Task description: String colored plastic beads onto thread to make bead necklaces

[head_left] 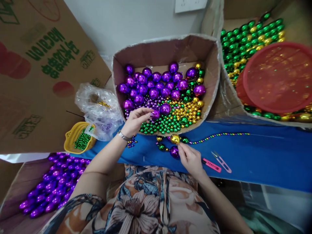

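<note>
My left hand (pixel 136 120) reaches into a cardboard box (pixel 212 74) and pinches a large purple bead (pixel 155 114) at the edge of the pile of purple, gold and green beads. My right hand (pixel 190 157) rests on the blue cloth (pixel 268 156) just in front of the box, its fingers closed on the end of a bead strand (pixel 219 135). A big gold bead (pixel 175 139), a purple bead (pixel 174 151) and small green ones sit at that end. The thin strand runs off to the right across the cloth.
Thread snips (pixel 221 161) and a pink tool (pixel 211 165) lie right of my right hand. A yellow basket of green beads (pixel 79 138) and a clear plastic bag (pixel 97 109) sit left. Purple beads fill a box (pixel 52 185) at lower left. A red lid (pixel 278 76) covers beads at right.
</note>
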